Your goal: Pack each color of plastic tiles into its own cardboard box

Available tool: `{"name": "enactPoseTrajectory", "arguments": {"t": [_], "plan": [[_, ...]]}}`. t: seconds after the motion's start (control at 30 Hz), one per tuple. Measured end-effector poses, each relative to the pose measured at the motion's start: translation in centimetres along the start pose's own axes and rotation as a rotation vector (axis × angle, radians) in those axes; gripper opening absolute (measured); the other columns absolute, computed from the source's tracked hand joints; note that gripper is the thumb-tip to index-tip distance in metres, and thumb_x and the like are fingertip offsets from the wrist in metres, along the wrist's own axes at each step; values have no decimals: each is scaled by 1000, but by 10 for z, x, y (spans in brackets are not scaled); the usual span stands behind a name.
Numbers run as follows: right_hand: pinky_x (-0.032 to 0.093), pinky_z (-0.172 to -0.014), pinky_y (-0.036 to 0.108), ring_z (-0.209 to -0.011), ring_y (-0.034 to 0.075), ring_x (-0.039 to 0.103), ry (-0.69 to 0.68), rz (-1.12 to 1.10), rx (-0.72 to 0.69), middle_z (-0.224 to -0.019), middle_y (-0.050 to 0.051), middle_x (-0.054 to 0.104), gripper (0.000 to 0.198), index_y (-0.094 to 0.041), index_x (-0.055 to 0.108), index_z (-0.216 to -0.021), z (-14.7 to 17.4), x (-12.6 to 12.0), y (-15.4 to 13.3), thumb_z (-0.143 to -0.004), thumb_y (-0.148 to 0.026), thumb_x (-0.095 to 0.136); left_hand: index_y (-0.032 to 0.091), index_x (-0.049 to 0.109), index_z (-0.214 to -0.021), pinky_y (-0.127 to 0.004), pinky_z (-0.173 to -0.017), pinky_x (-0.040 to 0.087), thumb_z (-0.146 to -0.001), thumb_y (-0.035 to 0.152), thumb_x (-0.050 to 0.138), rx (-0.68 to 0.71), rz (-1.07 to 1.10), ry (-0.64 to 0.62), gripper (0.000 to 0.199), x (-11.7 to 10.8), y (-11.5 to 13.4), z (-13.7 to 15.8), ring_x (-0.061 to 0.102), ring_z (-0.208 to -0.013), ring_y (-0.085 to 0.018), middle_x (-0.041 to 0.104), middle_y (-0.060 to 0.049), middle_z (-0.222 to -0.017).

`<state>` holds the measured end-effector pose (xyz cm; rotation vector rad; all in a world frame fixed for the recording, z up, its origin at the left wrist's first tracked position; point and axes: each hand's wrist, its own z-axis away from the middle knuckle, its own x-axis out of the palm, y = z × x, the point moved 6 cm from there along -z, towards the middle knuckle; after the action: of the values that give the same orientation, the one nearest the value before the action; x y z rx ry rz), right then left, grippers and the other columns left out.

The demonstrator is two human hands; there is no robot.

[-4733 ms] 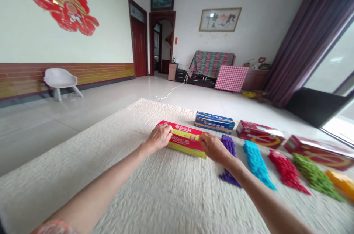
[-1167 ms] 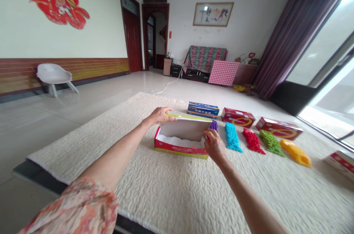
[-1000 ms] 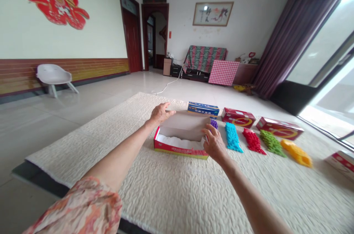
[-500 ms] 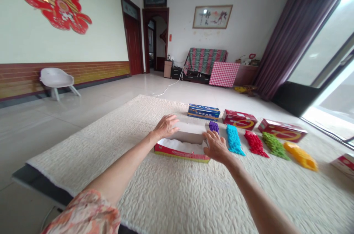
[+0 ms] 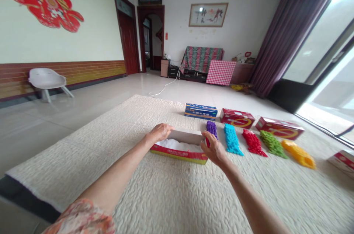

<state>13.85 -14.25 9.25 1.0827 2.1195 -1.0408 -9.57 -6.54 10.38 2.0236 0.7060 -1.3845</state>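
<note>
An open cardboard box (image 5: pixel 179 154), red and yellow-green outside, sits on the quilted cover in front of me. Crumpled white lining (image 5: pixel 177 145) shows inside it, and its back wall is plain grey-white. My left hand (image 5: pixel 161 132) is closed on the back left edge, fingers bent over the rim. At the right end, my right hand (image 5: pixel 215 148) grips the rim with bent fingers, its thumb toward the inside. Just beyond the right hand lies a purple bumpy strip (image 5: pixel 211 129). The undersides of both hands are hidden.
Bumpy strips in blue (image 5: pixel 232 139), red (image 5: pixel 253 143) and green (image 5: pixel 273 144) lie to the right, beside a yellow bundle (image 5: pixel 299 154). A blue box (image 5: pixel 201 111) and red boxes (image 5: pixel 237 118) stand behind. The quilted cover's (image 5: pixel 69 160) edge drops off at left.
My left hand has come down from above the box onto its back left edge. The white flap behind the box now shows only as a thin strip. My right hand stays at the right end.
</note>
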Motion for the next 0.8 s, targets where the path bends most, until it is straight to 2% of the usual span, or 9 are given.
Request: {"name": "enactPoseTrajectory", "arguments": {"t": [0.1, 0.3, 0.5, 0.8], "plan": [[42, -99, 46, -121, 28, 50, 47, -33, -15, -128, 18, 55, 40, -16, 55, -116, -1, 4, 2, -78, -27, 50, 20, 66, -100, -30, -87, 45, -84, 15, 44, -5, -3, 32, 28, 0, -1, -6, 62, -95, -19, 68, -7, -99], [38, -101, 53, -122, 29, 48, 154, -155, -6, -127, 17, 54, 36, -18, 56, -114, -8, 14, -5, -78, -25, 51, 20, 67, -100, -29, -85, 48, -85, 15, 43, -44, 10, 69, 29, 1, -17, -11, 64, -94, -19, 69, -7, -101], [39, -103, 48, -123, 27, 47, 188, -176, 13, -125, 15, 56, 33, -18, 57, -112, -15, 21, -10, -80, -21, 50, 21, 69, -105, -29, -94, 47, -83, 14, 44, -73, 26, 104, 34, 4, -33, -17, 64, -102, -18, 70, -6, -110], [42, -101, 41, -118, 23, 53, 251, -231, 9, -123, 11, 59, 32, -21, 57, -111, -29, 24, 1, -80, -17, 48, 24, 70, -106, -29, -96, 46, -83, 16, 45, -102, 40, 142, 35, 10, -48, -39, 63, -104, -17, 70, -3, -113]]}}
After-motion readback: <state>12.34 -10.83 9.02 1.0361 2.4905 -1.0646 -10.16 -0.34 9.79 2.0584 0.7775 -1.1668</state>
